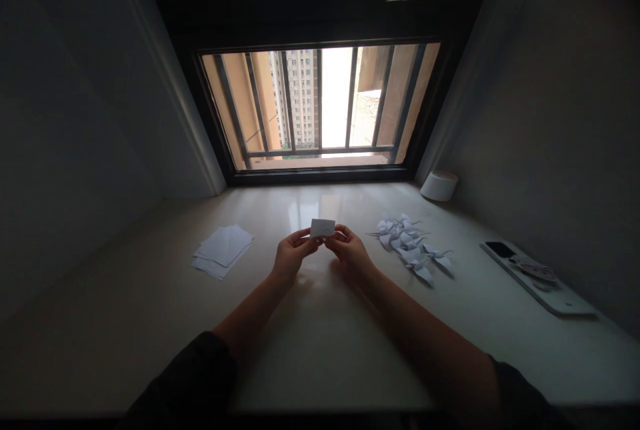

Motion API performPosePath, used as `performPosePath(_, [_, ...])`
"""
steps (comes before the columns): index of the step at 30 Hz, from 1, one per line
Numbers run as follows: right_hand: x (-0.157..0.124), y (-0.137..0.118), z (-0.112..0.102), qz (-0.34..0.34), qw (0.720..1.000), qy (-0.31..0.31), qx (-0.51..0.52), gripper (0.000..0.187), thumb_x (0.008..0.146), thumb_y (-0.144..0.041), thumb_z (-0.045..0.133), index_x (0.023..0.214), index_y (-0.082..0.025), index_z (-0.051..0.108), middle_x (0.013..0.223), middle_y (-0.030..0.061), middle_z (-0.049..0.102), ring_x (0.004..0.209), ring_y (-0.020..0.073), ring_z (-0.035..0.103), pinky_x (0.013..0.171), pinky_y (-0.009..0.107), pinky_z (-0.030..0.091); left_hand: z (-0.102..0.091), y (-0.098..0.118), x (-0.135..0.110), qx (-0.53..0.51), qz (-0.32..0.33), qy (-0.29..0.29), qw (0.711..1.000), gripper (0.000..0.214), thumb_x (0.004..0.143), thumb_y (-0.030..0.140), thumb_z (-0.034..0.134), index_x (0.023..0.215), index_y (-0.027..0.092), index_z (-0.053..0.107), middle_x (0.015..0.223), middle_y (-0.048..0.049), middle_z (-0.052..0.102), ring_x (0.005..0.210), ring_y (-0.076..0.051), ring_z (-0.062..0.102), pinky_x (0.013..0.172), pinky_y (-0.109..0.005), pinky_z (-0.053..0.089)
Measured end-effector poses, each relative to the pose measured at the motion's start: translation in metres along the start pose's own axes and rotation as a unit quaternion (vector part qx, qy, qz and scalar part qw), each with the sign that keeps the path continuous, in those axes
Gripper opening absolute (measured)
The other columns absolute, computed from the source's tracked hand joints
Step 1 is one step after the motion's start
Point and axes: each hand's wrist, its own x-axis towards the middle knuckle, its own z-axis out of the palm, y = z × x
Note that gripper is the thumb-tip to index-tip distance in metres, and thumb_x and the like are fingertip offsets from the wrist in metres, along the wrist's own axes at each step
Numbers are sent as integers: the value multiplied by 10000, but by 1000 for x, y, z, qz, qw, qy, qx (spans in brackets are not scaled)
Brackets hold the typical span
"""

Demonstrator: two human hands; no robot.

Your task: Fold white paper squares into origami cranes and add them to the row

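Observation:
Between my two hands is a small folded piece of white paper [323,227], raised above the pale sill. My left hand [291,255] pinches its left side with thumb and fingers. On the right side, my right hand [353,250] grips the same paper in a like pinch. The paper looks like a small rectangle, and its exact folds are too small to make out. To the left lies a loose stack of white paper sheets [223,248]. Several folded white paper cranes [407,241] are gathered to the right of my right hand.
A phone [537,278] with a round attachment on its back lies along the right wall. Near the window's right corner stands a white round object [439,186]. The dark-framed window [320,177] with bars outside closes off the far edge of the sill [320,350].

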Motion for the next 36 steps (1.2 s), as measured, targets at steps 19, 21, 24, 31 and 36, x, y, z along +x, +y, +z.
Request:
performPosePath(19, [4,-8,-7,2,997,-19,-78,506,484,-393,817,770,-207,443,614,-10,670,631,173,648,627,268,420,-9,-5,8,13,-50,9,999,503,529,283,833,974,116,668,830,-108,719,796,-198,666,838,-364,482])
performPosePath(21, [3,-9,-6,0,996,-18,-88,498,497,-414,805,768,-210,441,619,-2,674,641,186,655,625,273,424,-9,-6,8,7,-54,12,998,493,530,289,832,963,117,672,832,-106,717,795,-193,664,838,-355,481])
performPosePath(24, [2,-6,-4,-39,994,1,-105,481,523,-432,787,750,-219,420,595,-10,660,613,188,648,614,281,428,-8,-7,7,7,-57,3,998,473,542,319,823,947,120,681,853,-108,714,819,-193,658,843,-344,474])
performPosePath(31, [6,1,-6,-154,968,16,-196,279,697,-390,644,837,-238,456,623,-33,609,623,169,598,652,305,454,-5,-6,3,86,-14,-80,993,365,605,385,767,865,137,699,856,-106,709,825,-206,648,776,-323,473])
performPosePath(36, [4,-5,-10,-233,902,20,-362,139,820,-319,473,933,-241,496,712,-13,573,653,169,556,646,296,429,-2,4,0,191,29,-73,978,375,664,461,692,880,154,708,817,-93,699,802,-227,640,639,-283,473])
